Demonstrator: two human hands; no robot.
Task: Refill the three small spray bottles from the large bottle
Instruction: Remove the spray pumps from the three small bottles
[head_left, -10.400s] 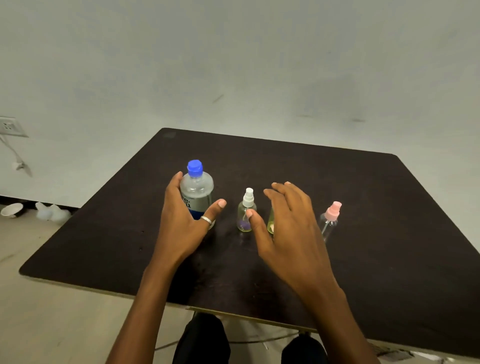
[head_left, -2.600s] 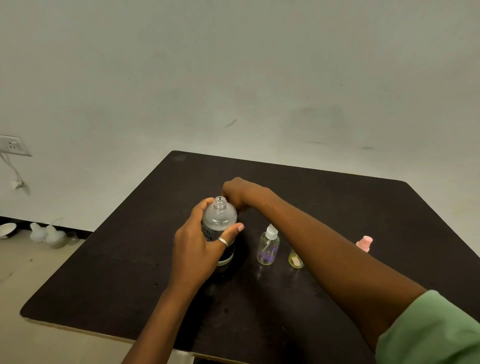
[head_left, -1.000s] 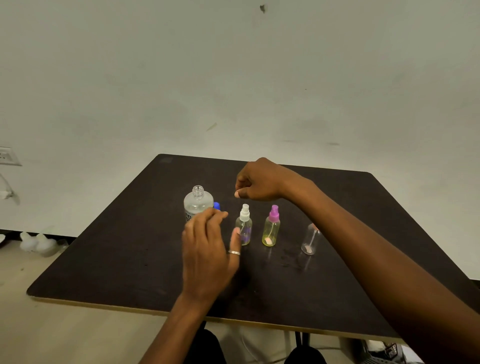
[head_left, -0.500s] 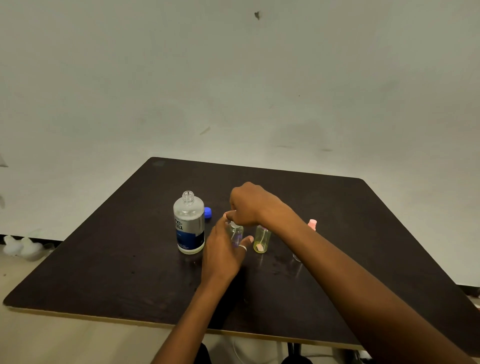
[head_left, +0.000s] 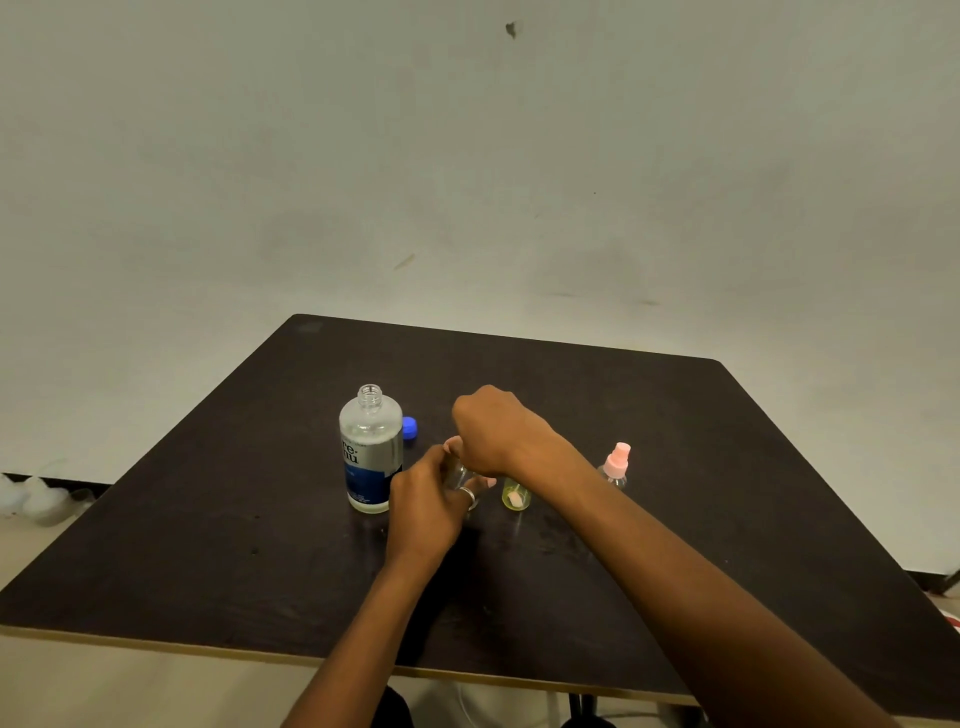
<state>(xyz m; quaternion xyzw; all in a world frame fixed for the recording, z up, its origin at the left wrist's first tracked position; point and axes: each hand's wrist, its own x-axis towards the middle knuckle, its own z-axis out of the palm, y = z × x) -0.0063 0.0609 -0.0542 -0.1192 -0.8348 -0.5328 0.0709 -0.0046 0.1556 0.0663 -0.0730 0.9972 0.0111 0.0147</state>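
Note:
The large clear bottle (head_left: 370, 447) stands uncapped at the table's middle left, and its blue cap (head_left: 410, 429) lies just behind it. My left hand (head_left: 428, 506) grips the body of the first small spray bottle (head_left: 457, 472). My right hand (head_left: 496, 431) is curled over that bottle's white spray top, which is hidden under the fingers. The yellow-green spray bottle (head_left: 516, 496) stands right of them, its top hidden behind my right wrist. A clear spray bottle with a pink top (head_left: 616, 464) stands furthest right.
The dark table (head_left: 701, 519) is square, with a pale front edge close to me. A plain wall rises behind it. White objects (head_left: 31, 493) lie on the floor at the far left.
Over the last second my left hand moved from beside the large bottle to the first small bottle and gripped it. My right hand came down onto its top.

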